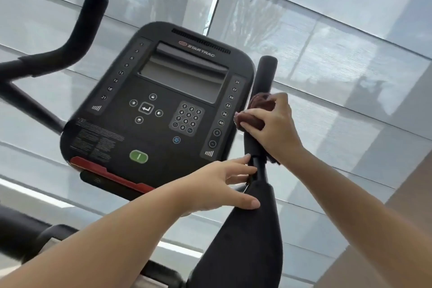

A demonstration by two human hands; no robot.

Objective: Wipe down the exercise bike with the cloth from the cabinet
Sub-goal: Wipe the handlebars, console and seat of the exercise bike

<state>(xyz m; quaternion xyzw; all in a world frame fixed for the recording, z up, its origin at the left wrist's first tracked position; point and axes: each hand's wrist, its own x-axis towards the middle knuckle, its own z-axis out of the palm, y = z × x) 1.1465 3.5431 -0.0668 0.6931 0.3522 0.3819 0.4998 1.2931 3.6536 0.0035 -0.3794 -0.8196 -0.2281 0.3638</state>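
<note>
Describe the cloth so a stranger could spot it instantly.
Find the big black console panel. Right of it rises an upright black foam handlebar grip. The right hand grips a crumpled maroon cloth against it, the only soft reddish thing there.

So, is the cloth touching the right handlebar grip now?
Touching. The head view shows the right hand wrapping the dark red cloth around the handlebar grip, with no gap between them.

A bunched reddish-brown cloth (259, 101) wraps the right handlebar grip (265, 72) of the black exercise bike (163, 110).
</note>
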